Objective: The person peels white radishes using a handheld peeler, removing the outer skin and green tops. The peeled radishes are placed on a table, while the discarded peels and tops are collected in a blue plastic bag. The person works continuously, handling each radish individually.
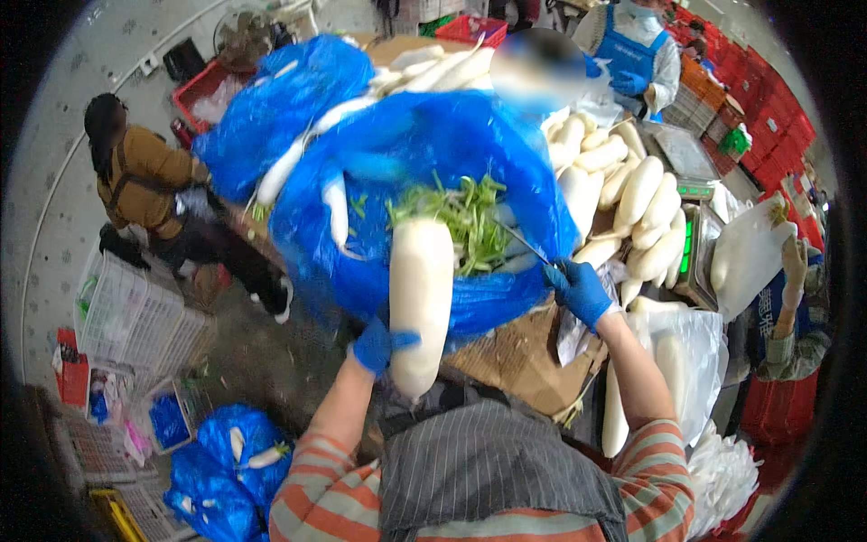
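A large white daikon radish (pixel 421 298) rests in my left hand (pixel 379 345), gripped near its lower end, root tip towards me. My right hand (pixel 579 288), also in a blue glove, closes around the handle of a knife (pixel 528 244) whose thin blade points up and left. Beyond the radish lies an open blue plastic bag (pixel 460 122) with its rim spread wide. Cut green radish leaves (pixel 467 223) are heaped inside it, and a slim daikon (pixel 336 206) lies against the bag's left side. The radish hides part of the bag's near edge.
Many daikons (pixel 640 193) are piled right of the bag, by digital scales (pixel 701 251). Flattened cardboard (pixel 525 362) covers the near tabletop. A person in brown (pixel 145 169) stands left; another in a blue apron (pixel 630 51) stands across. Blue bags (pixel 217 474) lie on the floor.
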{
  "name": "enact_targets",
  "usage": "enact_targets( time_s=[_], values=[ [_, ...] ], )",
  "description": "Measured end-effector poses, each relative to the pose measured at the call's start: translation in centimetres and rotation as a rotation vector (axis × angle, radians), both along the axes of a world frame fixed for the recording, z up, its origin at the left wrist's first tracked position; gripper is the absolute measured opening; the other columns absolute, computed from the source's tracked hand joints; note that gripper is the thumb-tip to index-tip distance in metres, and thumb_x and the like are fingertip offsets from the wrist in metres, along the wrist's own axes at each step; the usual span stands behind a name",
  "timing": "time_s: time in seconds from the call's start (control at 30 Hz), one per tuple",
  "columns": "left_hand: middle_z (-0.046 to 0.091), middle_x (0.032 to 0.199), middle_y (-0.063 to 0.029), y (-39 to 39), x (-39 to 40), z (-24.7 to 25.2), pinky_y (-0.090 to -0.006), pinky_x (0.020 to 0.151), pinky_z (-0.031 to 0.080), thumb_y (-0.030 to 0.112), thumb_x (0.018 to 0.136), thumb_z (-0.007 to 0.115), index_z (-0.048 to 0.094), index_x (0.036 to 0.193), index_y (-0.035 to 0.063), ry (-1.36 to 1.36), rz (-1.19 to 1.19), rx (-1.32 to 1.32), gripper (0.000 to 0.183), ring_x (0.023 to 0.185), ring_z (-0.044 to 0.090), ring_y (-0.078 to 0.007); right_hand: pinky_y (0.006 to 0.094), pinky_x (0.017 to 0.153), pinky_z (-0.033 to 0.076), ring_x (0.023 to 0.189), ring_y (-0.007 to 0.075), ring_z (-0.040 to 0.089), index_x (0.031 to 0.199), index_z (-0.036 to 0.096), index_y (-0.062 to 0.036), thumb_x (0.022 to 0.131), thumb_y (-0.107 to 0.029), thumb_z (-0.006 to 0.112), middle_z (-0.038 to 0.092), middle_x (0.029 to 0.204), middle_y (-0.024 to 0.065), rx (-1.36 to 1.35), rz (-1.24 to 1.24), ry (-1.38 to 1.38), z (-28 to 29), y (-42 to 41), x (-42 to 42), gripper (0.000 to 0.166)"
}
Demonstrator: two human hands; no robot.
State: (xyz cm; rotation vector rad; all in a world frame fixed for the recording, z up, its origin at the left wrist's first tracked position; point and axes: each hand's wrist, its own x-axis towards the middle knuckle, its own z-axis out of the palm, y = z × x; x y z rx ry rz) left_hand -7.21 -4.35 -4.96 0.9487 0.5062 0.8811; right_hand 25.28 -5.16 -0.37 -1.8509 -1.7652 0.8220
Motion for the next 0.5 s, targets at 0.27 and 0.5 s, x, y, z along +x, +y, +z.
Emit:
enact_targets(
  time_s=[0.27, 0.5],
  values=[
    [0.055, 0.111, -0.0088, 2.7, 5.1, 4.1, -0.0337, 0.072, 0.053, 0.059, 0.083, 0.040, 0.038, 0.127, 0.0120, -0.414, 0.303, -0.302, 0.065, 0.088, 0.060, -0.0193, 0.0280, 0.083, 0.044, 0.099, 0.0137, 0.052, 0.123, 0.044, -0.0037, 0.072, -0.007, 0.068, 0.054, 0.114, 0.0076, -0.058, -0.065, 0.985, -2.7, -7.8, -9.6, 0.056],
    [0.048, 0.119, -0.0083, 3.3, 7.4, 2.7, -0.0338, 0.085, 0.045, 0.041, 0.091, 0.037, 0.030, 0.130, 0.0072, -0.255, 0.331, -0.137, 0.051, 0.098, 0.053, -0.0195, 0.0332, 0.073, 0.049, 0.088, 0.0222, 0.060, 0.123, 0.048, -0.0104, 0.066, -0.030, 0.075, 0.061, 0.103, 0.0137, 0.274, -0.073, 0.292, -2.2, -8.9, -8.5, 0.066]
  ],
)
